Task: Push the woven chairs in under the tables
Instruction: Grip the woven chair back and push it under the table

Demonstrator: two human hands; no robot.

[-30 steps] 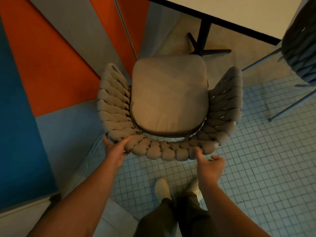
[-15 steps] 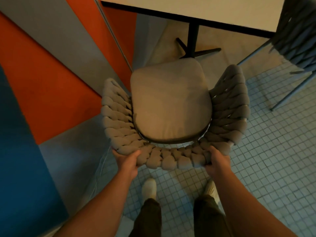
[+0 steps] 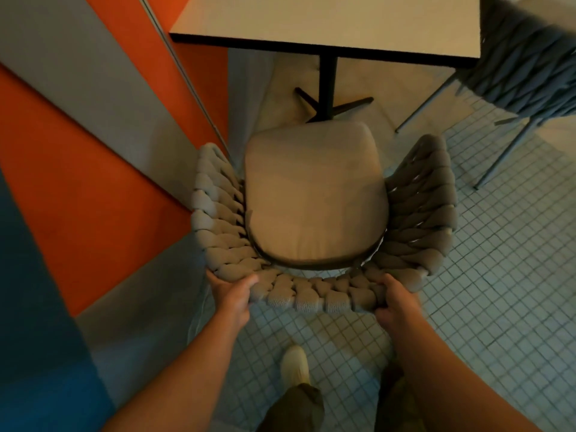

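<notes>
Chair between left grip, right grip

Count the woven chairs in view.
2: beige chair facing the table, held by left hand and right hand; grey chair upper right, cropped. More may be hidden.

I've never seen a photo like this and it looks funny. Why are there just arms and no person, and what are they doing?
The camera sits on the person's head and looks down, so you only see their arms, legs and one shoe. There is just this one view. Both hands grab the back of a woven chair: the left hand near its left corner, the right hand near its right. A beige cushion lies on the seat. Ahead stands a table with a pale top on a dark post. The seat is not yet under it. A blue-grey chair, woven too, stands at the right.
</notes>
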